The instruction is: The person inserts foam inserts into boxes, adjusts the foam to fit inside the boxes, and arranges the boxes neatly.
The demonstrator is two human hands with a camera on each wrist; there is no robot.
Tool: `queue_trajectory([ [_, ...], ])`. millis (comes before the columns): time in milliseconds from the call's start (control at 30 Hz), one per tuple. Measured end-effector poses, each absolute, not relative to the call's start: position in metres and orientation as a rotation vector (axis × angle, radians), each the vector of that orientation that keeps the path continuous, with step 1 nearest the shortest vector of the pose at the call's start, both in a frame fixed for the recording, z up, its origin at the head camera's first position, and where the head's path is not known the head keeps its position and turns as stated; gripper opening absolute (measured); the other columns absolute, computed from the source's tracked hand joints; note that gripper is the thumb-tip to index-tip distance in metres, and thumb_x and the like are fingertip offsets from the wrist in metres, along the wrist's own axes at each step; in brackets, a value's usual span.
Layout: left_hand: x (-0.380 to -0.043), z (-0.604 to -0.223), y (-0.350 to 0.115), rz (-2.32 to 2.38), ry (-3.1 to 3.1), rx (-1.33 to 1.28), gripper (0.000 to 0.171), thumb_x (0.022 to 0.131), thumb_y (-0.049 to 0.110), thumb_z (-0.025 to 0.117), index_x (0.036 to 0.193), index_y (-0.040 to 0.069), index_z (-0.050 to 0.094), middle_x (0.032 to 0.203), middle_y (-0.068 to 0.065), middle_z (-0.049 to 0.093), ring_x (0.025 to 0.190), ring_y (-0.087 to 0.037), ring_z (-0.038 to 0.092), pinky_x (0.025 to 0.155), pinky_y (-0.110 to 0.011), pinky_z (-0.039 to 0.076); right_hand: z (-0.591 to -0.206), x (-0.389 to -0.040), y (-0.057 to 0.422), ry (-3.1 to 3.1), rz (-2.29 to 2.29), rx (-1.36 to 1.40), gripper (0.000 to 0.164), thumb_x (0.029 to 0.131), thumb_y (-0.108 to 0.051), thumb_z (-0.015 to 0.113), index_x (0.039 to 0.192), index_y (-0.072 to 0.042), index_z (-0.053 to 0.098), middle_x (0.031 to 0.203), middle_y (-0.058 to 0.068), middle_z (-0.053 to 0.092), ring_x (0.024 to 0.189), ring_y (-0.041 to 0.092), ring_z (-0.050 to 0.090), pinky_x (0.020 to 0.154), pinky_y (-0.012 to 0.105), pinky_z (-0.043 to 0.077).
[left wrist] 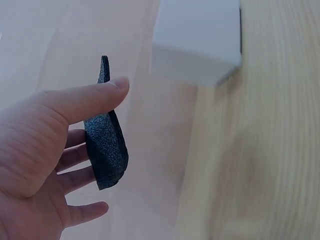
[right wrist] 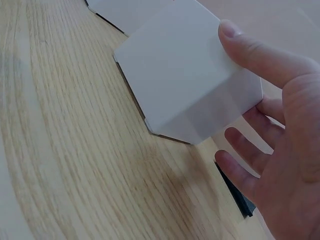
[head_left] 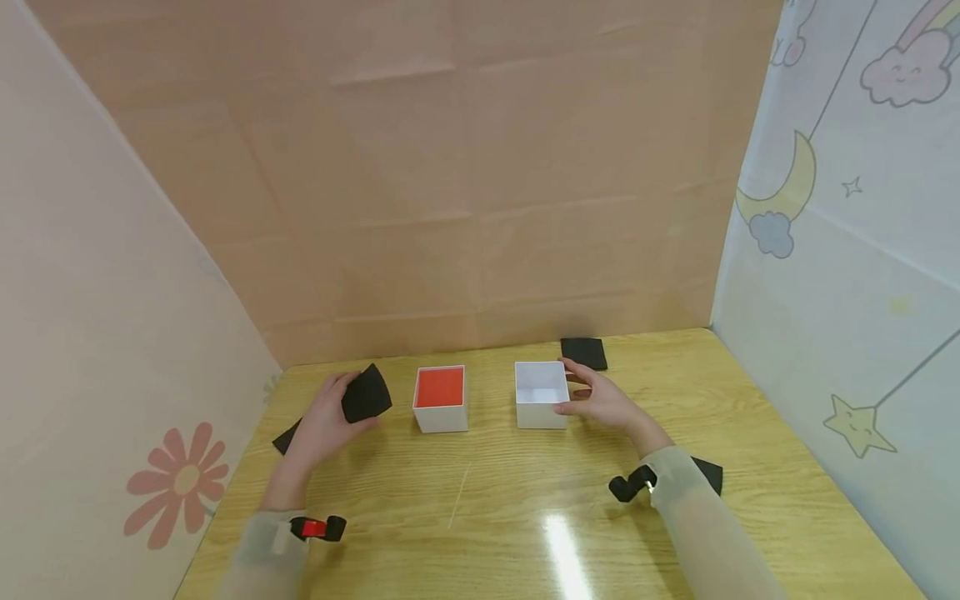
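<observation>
My left hand pinches a black foam square between thumb and fingers, held up over the table left of the boxes. Edge-on in the left wrist view, the foam looks slightly bent. My right hand grips the right side of an open white box, thumb at its front and a fingertip at its back corner. That box shows a bare white inside. In the right wrist view my thumb lies against the box wall. Left of it stands another white box with a red surface inside.
A black square lies at the back edge behind my right hand. Another black piece shows partly beyond my right forearm. A third dark piece is partly hidden by my left arm. Paper covers the back wall.
</observation>
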State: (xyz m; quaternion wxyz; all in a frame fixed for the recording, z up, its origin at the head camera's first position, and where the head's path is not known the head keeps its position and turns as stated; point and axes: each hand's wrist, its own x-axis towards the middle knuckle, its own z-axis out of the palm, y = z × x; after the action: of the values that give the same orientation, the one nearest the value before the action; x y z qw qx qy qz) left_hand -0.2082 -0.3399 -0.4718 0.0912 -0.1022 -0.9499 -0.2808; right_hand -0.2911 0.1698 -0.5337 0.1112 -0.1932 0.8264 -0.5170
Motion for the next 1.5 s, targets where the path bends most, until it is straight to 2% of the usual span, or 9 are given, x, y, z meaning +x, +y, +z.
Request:
queue_trajectory([
  [167, -0.216, -0.466, -0.317, -0.856, -2.800, -0.408, 0.097, 0.086, 0.030, 0.093, 0.161, -0.003, 0.041, 0.160, -0.024, 0.042, 0.142, -0.047, 0.048, 0.110, -0.066, 0.045, -0.534, -0.292, 0.169, 2.442, -1.506, -0.555, 0.104, 0.091, -0.027, 0.089, 0.171, -0.012, 0.025, 0.166, 0.023, 0.038, 0.140, 0.049, 0.052, 0.114, 0.061, 0.045],
  [400, -0.228, -0.462, -0.288, -0.839, -2.750, -0.507, 0.097, 0.083, 0.033, 0.095, 0.160, 0.000, 0.045, 0.154, -0.019, 0.050, 0.135, -0.043, 0.056, 0.106, -0.061, 0.051, -0.534, -0.293, 0.167, 2.484, -1.473, -0.561, 0.103, 0.091, -0.030, 0.088, 0.171, -0.011, 0.026, 0.170, 0.016, 0.036, 0.150, 0.043, 0.041, 0.116, 0.061, 0.041],
  [633, -0.236, -0.459, -0.260, -0.918, -2.695, -0.619, 0.094, 0.082, 0.034, 0.095, 0.158, 0.003, 0.049, 0.149, -0.013, 0.053, 0.125, -0.035, 0.061, 0.101, -0.056, 0.056, -0.534, -0.293, 0.166, 2.492, -1.466, -0.552, 0.102, 0.091, -0.029, 0.088, 0.171, -0.012, 0.027, 0.169, 0.016, 0.036, 0.150, 0.043, 0.041, 0.117, 0.061, 0.041],
  [967, -0.241, -0.451, -0.218, -0.984, -2.697, -0.716, 0.089, 0.083, 0.032, 0.095, 0.157, 0.010, 0.051, 0.153, -0.009, 0.051, 0.132, -0.033, 0.057, 0.106, -0.054, 0.053, -0.532, -0.291, 0.165, 2.489, -1.476, -0.544, 0.103, 0.091, -0.027, 0.089, 0.171, -0.010, 0.027, 0.168, 0.018, 0.037, 0.149, 0.045, 0.041, 0.116, 0.062, 0.041],
  [1133, -0.240, -0.447, -0.197, -0.956, -2.681, -0.770, 0.087, 0.082, 0.032, 0.096, 0.155, 0.011, 0.054, 0.150, -0.006, 0.053, 0.130, -0.031, 0.058, 0.103, -0.052, 0.053, -0.532, -0.290, 0.165, 2.490, -1.479, -0.559, 0.102, 0.091, -0.027, 0.089, 0.171, -0.011, 0.027, 0.169, 0.018, 0.037, 0.149, 0.044, 0.042, 0.116, 0.062, 0.042],
  [1333, -0.242, -0.446, -0.168, -0.856, -2.679, -0.846, 0.085, 0.083, 0.034, 0.095, 0.154, 0.009, 0.056, 0.149, -0.009, 0.056, 0.135, -0.031, 0.053, 0.107, -0.051, 0.051, -0.532, -0.290, 0.167, 2.527, -1.454, -0.566, 0.102, 0.090, -0.029, 0.089, 0.170, -0.010, 0.028, 0.165, 0.017, 0.042, 0.144, 0.043, 0.047, 0.112, 0.061, 0.046],
  [1500, -0.247, -0.446, -0.143, -0.764, -2.730, -0.885, 0.083, 0.082, 0.038, 0.095, 0.151, 0.009, 0.059, 0.146, -0.010, 0.059, 0.131, -0.030, 0.056, 0.106, -0.047, 0.053, -0.534, -0.291, 0.168, 2.536, -1.446, -0.581, 0.101, 0.091, -0.028, 0.089, 0.170, -0.009, 0.029, 0.163, 0.016, 0.045, 0.142, 0.043, 0.048, 0.111, 0.060, 0.047],
])
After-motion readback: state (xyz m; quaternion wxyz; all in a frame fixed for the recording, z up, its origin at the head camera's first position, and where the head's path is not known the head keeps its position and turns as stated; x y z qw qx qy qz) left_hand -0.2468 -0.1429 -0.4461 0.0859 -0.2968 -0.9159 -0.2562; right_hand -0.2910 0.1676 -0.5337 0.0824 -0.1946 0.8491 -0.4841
